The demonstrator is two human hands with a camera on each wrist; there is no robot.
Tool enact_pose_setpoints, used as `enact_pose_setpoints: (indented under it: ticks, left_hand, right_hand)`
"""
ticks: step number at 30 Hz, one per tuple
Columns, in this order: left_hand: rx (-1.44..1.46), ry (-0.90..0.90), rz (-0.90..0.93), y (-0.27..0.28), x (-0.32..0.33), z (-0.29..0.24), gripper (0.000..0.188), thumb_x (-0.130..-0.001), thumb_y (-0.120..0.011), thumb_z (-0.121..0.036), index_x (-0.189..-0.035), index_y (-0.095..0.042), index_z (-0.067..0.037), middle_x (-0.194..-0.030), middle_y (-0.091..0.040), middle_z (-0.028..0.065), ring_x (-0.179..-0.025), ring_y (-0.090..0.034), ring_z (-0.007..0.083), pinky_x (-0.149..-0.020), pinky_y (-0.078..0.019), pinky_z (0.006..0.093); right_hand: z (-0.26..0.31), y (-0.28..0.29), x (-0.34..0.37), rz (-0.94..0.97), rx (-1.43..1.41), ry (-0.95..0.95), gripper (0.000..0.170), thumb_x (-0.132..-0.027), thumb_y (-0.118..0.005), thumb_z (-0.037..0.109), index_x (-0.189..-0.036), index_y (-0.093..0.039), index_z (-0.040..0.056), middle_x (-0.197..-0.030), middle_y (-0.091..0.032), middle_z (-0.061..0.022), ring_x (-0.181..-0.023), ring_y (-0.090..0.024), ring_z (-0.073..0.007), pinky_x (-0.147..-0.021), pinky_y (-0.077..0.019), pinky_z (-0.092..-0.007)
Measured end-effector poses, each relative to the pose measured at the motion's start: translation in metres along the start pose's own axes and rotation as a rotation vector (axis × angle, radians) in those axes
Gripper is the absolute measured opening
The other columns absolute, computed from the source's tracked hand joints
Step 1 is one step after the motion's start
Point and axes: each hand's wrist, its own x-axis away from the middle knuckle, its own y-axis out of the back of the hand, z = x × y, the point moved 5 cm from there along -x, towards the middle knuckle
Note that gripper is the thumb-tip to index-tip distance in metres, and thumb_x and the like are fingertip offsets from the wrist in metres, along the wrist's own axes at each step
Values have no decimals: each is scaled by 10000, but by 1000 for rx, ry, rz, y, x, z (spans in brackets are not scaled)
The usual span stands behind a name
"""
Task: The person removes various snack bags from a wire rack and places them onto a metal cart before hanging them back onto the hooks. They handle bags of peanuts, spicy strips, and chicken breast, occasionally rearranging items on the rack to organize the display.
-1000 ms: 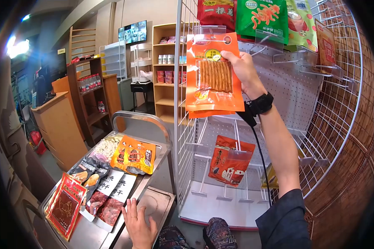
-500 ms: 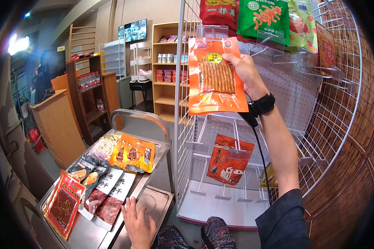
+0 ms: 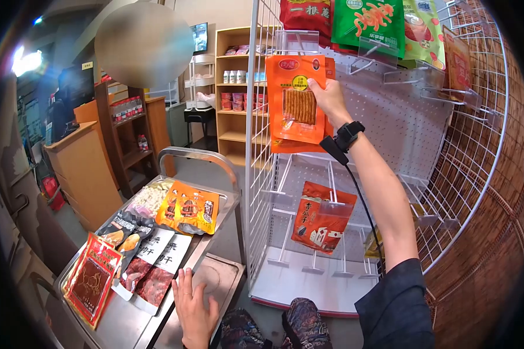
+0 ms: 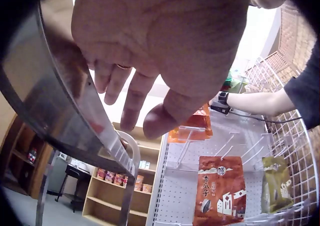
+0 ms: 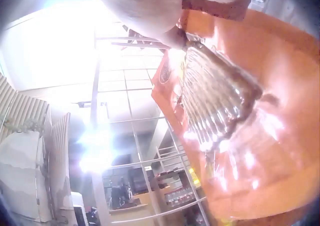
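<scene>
My right hand (image 3: 330,104) grips an orange snack bag (image 3: 298,125) by its right side, thumb across the front. Through its clear window, a row of brown strips (image 5: 215,96) shows. Another orange bag peeks out behind it. The bags hang upright before a clear label holder (image 3: 297,41) on the wire rack (image 3: 259,116). Low at the cart's side, my left hand (image 3: 195,311) has its fingers extended and holds nothing; its palm (image 4: 165,31) fills the top of the left wrist view. White jerky bags (image 3: 163,273) lie just beyond its fingertips.
A metal cart (image 3: 128,320) carries a red-gold bag (image 3: 90,285), dark bags (image 3: 119,230) and orange pouches (image 3: 187,209). Below my right arm, a red seed bag (image 3: 324,218) hangs among bare hooks. Green (image 3: 370,26) and red bags (image 3: 307,20) hang above.
My right hand and the orange bags have moved farther from me, toward the rack; the rear bag shows more at the right. My left hand has barely moved.
</scene>
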Motion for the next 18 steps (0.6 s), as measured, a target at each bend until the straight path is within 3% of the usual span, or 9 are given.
enact_pose_setpoints:
  ticks: [3,6,8,10,12,15,16,17,18]
  left_hand:
    - [20,7,-11,0,1,0,268,-696,-628,-80,-958,-600,-33,-1394,-395,227,-1331,-313,423,-1108,-194,554]
    - [31,4,6,4,-1,-2,260,-706,-646,-92,-954,-597,-33,-1389,-396,232,-1322,-321,430,-1100,-214,557]
    - [40,36,19,11,-4,-13,268,-712,-673,-112,-957,-597,-35,-1350,-436,230,-1300,-355,429,-1083,-250,561]
    - [175,-119,105,20,-17,-47,278,-724,-690,-125,-969,-595,-32,-1293,-487,207,-1270,-408,394,-1071,-292,532]
    - [292,-240,176,27,-33,-77,279,-754,-686,-145,-983,-589,-18,-1229,-531,183,-1225,-464,359,-1046,-353,473]
    - [250,-309,182,38,-57,-102,220,-807,-640,-175,-935,-576,-9,-1102,-574,169,-1096,-536,329,-984,-416,421]
    - [221,-308,225,46,-68,-109,203,-819,-624,-184,-910,-572,-10,-1050,-588,163,-1046,-557,322,-952,-437,413]
    - [180,-274,242,55,-81,-114,189,-822,-612,-187,-889,-571,-14,-984,-601,164,-969,-579,322,-895,-460,419]
    - [143,-251,260,61,-94,-113,179,-825,-600,-189,-869,-570,-18,-917,-614,164,-892,-601,322,-838,-483,424]
  right_hand:
    - [-5,-6,6,121,-174,3,265,-742,-767,190,-900,-681,-4,-847,-700,-53,-740,-635,-97,-671,-493,-277]
    - [-18,-1,9,117,-6,-37,281,-717,-787,172,-905,-683,-9,-848,-701,-62,-732,-638,-99,-655,-496,-273]
    - [-16,0,11,99,-111,7,262,-702,-800,182,-837,-672,-2,-778,-684,-42,-665,-612,-97,-605,-483,-285]
    - [-16,7,9,17,146,74,258,-701,-807,207,-760,-636,22,-701,-644,-25,-598,-565,-93,-550,-456,-297]
    - [-10,6,15,27,119,9,289,-705,-809,234,-738,-597,41,-653,-605,-15,-567,-527,-93,-513,-429,-295]
    - [-31,10,7,124,129,82,440,-723,-801,281,-971,-608,-27,-801,-665,-96,-673,-616,-146,-574,-486,-284]
    - [-43,13,3,137,123,44,572,-721,-803,282,-1106,-566,-69,-964,-659,-173,-839,-642,-191,-684,-513,-296]
    - [-42,19,8,-9,305,14,695,-722,-803,283,-1220,-491,-88,-1108,-608,-220,-967,-618,-220,-773,-508,-316]
    - [-58,20,1,79,221,-14,729,-729,-800,292,-1247,-461,-93,-1198,-561,-231,-1053,-581,-239,-829,-489,-326]
